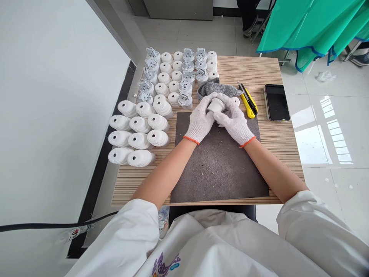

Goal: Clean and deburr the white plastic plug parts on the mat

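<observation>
My left hand [201,117], in a white knitted glove with an orange cuff, has its fingers wrapped round a white round plastic piece [216,105]. From the other side my right hand [235,120], gloved the same way, closes on the same piece with thumb and fingers. Both hands are over the far part of a dark grey mat [216,161]. A small white end with a dark hole [236,100] shows beside the right fingers; whether it belongs to the held piece, I cannot tell. Just beyond the hands lies a grey speckled cloth [220,90].
Several white wound cylinders [139,137] with centre holes stand on the table's left, and white units with clear-looking tops [188,66] stand farther back. A yellow utility knife [248,100] and a phone [277,102] lie to the right. A white wall [57,96] borders the left.
</observation>
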A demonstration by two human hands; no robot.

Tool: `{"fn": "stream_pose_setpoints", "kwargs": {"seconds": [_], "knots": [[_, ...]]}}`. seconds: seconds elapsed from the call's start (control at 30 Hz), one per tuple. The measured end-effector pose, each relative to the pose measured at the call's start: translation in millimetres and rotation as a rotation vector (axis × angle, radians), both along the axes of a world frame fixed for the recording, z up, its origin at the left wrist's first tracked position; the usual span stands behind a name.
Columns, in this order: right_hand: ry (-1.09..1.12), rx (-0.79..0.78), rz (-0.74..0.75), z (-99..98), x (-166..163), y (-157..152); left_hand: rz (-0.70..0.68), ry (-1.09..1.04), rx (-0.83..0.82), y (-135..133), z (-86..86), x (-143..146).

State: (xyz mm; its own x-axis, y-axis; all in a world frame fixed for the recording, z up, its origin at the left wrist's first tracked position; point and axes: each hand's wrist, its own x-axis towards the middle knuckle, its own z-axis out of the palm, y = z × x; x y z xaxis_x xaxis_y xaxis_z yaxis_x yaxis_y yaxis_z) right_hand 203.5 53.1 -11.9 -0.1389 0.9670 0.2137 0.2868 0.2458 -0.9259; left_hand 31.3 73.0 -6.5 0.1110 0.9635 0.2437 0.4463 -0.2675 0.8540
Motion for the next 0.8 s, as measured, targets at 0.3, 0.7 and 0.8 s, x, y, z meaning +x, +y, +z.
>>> {"fn": "stream_pose_setpoints", "kwargs": {"seconds": [0.3, 0.7, 0.8], "knots": [[-0.020, -0.080, -0.021, -2.2, -1, -3, 0.001, -0.031, -0.010, 1, -2.2, 1], [0.110, -0.205, -0.139, 5.7, -3, -5, -0.140, -0.064, 0.020, -12, 12.8, 0], [0.114, -0.210, -0.120, 1.4, -2, -2, -0.105, -0.053, 0.001, -13, 13.8, 1]]}}
